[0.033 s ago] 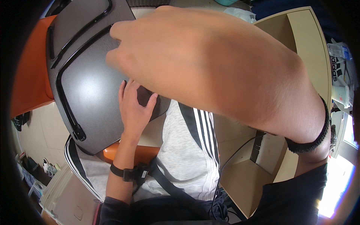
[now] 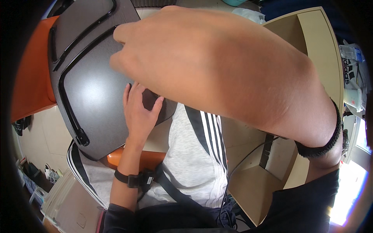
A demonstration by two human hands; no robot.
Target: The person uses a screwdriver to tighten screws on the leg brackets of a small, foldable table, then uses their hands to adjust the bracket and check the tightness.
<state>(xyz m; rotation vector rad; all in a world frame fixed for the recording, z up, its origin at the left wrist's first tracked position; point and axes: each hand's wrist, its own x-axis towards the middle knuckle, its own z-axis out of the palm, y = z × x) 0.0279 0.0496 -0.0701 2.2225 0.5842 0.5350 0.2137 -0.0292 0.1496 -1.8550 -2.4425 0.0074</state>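
Observation:
A dark grey board with bent black metal tube legs, like an upturned folding lap table, lies at the left, its near end by my lap. My left hand rests on its right part, fingers and thumb spread apart. Between thumb and fingers shows a darker patch that I cannot make out. My right hand is raised high over the board, very near the camera, its fingers curled. Whatever lies beneath its fingers is hidden by the hand. The right forearm crosses the upper middle and covers part of the board.
Along the right stands a pale wooden cabinet with open compartments. An orange seat surface lies at the far left. A black cable runs beside my right leg. A clear storage box sits at the lower left.

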